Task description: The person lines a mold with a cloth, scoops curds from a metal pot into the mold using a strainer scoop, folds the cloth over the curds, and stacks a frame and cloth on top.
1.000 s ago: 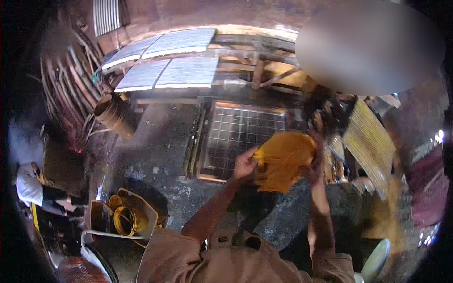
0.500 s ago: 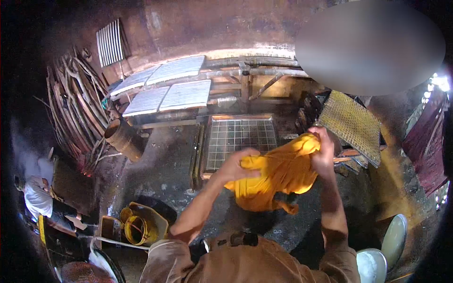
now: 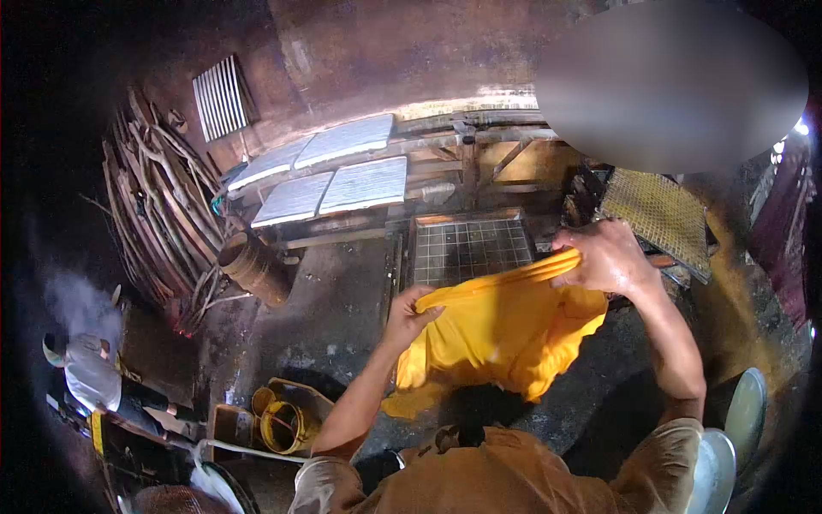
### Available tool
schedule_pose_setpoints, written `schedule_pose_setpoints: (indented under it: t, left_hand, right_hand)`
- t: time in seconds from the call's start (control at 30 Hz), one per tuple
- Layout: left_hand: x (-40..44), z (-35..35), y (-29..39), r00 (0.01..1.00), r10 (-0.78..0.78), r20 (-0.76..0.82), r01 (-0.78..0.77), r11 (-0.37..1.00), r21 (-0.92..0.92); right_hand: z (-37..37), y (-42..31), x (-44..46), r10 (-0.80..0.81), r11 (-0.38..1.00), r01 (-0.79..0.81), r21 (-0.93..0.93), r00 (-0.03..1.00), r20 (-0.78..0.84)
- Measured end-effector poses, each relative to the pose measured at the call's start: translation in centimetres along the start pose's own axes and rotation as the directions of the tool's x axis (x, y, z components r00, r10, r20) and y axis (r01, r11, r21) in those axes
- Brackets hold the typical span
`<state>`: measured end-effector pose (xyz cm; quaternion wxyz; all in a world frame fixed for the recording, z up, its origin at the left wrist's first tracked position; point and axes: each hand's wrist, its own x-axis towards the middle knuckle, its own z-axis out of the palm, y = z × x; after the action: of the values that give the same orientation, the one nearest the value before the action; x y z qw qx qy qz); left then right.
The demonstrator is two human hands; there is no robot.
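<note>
A bright yellow-orange cloth [image 3: 505, 330] hangs stretched between my two hands, above the dark floor. My left hand [image 3: 409, 317] pinches its upper left corner between thumb and fingers. On the other side my right hand [image 3: 604, 257] is closed around the bunched upper right edge. The top edge is pulled taut in gathered folds, and the lower part hangs loose with a ragged outline. Beyond the cloth lies a framed wire grid [image 3: 471, 248], partly covered by it.
White slabs [image 3: 364, 184] rest on racks at the back. A yellow mesh panel [image 3: 659, 214] leans at right. Branches [image 3: 163, 197] and a rusty drum [image 3: 253, 267] stand left, yellow buckets [image 3: 287, 427] lower left, pale basins [image 3: 745, 418] lower right. Another person [image 3: 94, 373] is at far left.
The cloth has gone from bunched to spread out, its top edge now taut. My right hand has moved right and slightly toward me. The view has shifted a little.
</note>
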<state>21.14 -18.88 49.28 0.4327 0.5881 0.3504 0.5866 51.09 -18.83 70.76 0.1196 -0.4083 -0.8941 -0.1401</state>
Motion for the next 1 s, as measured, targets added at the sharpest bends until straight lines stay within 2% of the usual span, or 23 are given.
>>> schedule_pose_setpoints:
  t: [0.03,0.1,0.13,0.17,0.23,0.27,0.33,0.37,0.4,0.43,0.47,0.5,0.57,0.6,0.63,0.73,0.77,0.8,0.83,0.87,0.9,0.97,1.0]
  left_hand:
    - [-0.1,-0.9,0.2,1.000,0.002,0.013,-0.002,1.000,0.001]
    - [-0.2,-3.0,1.6,0.987,0.116,0.113,-0.146,0.939,0.311]
    - [-0.2,-3.9,2.0,0.985,0.088,0.148,-0.143,0.896,0.421]
    - [0.1,-4.8,3.3,0.983,0.095,0.155,-0.153,0.896,0.417]
    - [0.4,-6.5,7.5,0.927,0.097,0.362,-0.306,0.755,0.580]
    - [0.6,-7.6,10.1,0.929,-0.133,0.346,-0.147,0.725,0.673]
    - [1.9,-10.7,12.7,0.921,-0.130,0.367,-0.155,0.742,0.652]
    - [2.5,-11.9,13.9,0.952,-0.001,0.306,-0.160,0.852,0.499]
    - [3.3,-13.3,15.4,0.968,0.057,0.245,-0.182,0.832,0.525]
    - [3.2,-13.9,16.8,0.979,0.087,0.182,-0.146,0.929,0.340]
    - [2.8,-13.9,16.5,0.983,0.105,0.149,-0.153,0.922,0.356]
    - [2.2,-13.4,15.7,0.986,0.120,0.116,-0.155,0.915,0.372]
    - [-0.7,-11.8,10.7,0.981,-0.127,0.144,0.030,0.843,0.537]
    - [-2.2,-14.8,-1.1,0.962,0.028,0.271,-0.208,0.720,0.662]
    - [-4.1,-13.2,-0.7,0.933,-0.160,0.323,-0.054,0.823,0.566]
    - [-8.2,-14.8,-11.9,0.953,-0.145,0.265,-0.030,0.827,0.562]
    - [-8.9,-16.6,-13.3,0.957,-0.267,0.114,0.162,0.817,0.553]
    - [-9.5,-18.7,-14.6,0.921,-0.388,-0.038,0.351,0.781,0.516]
    - [-9.3,-19.9,-12.5,0.933,-0.347,-0.097,0.354,0.838,0.416]
    - [-9.0,-22.1,-10.9,0.941,-0.320,-0.107,0.333,0.836,0.436]
    - [-8.4,-23.0,-7.2,0.910,-0.375,-0.177,0.409,0.881,0.237]
    - [-7.3,-26.8,-4.8,0.913,-0.316,-0.259,0.394,0.852,0.346]
    - [-6.6,-28.8,-2.8,0.963,-0.197,-0.185,0.268,0.786,0.557]
  right_hand:
    - [-0.3,-0.4,0.1,0.012,1.000,-0.012,-0.002,1.000,-0.004]
    - [-0.8,-1.1,0.1,-0.039,0.997,0.041,-0.060,0.999,0.037]
    - [-1.4,-1.5,0.0,-0.054,0.984,0.064,-0.164,0.996,0.064]
    - [-2.2,-1.9,0.1,-0.047,0.984,0.057,-0.171,0.997,0.060]
    - [-4.2,-2.8,0.5,0.004,0.988,-0.008,-0.157,1.000,-0.026]
    - [-5.5,-3.6,1.0,-0.005,0.991,-0.008,-0.134,0.996,-0.094]
    - [-8.0,-4.6,2.5,0.014,0.993,-0.038,-0.115,0.979,-0.204]
    - [-9.2,-4.8,3.5,0.045,0.990,-0.077,-0.120,0.967,-0.249]
    - [-10.6,-4.8,4.4,0.041,0.967,-0.125,-0.221,0.936,-0.349]
    - [-12.0,-4.8,5.4,0.024,0.932,-0.181,-0.315,0.896,-0.444]
    - [-14.0,-4.6,6.5,0.018,0.951,-0.180,-0.250,0.843,-0.538]
    - [-15.9,-4.4,7.6,0.012,0.969,-0.164,-0.185,0.780,-0.625]
    - [-19.7,-3.5,9.3,-0.043,0.964,-0.178,-0.195,0.625,-0.780]
    - [-21.1,-3.4,10.0,-0.043,0.964,-0.177,-0.196,0.627,-0.778]
    - [-22.6,-3.3,10.5,-0.190,0.948,-0.111,-0.300,0.559,-0.807]
    - [-25.6,-3.2,11.0,-0.592,0.789,0.022,-0.614,0.296,-0.750]
    - [-25.8,-2.8,10.9,-0.596,0.785,0.023,-0.619,0.304,-0.744]
    - [-25.9,-1.8,10.4,-0.543,0.800,-0.051,-0.598,0.364,-0.757]
    - [-25.8,-0.7,9.7,-0.484,0.807,-0.129,-0.576,0.415,-0.770]
    - [-25.2,0.6,8.6,-0.488,0.801,-0.136,-0.583,0.415,-0.768]
    - [-24.0,2.0,7.2,-0.270,0.765,-0.367,-0.529,0.564,-0.781]
    - [-21.8,5.1,4.3,0.124,0.603,-0.639,-0.478,0.667,-0.735]
    - [-20.4,3.6,4.3,0.379,0.477,-0.760,-0.442,0.631,-0.677]
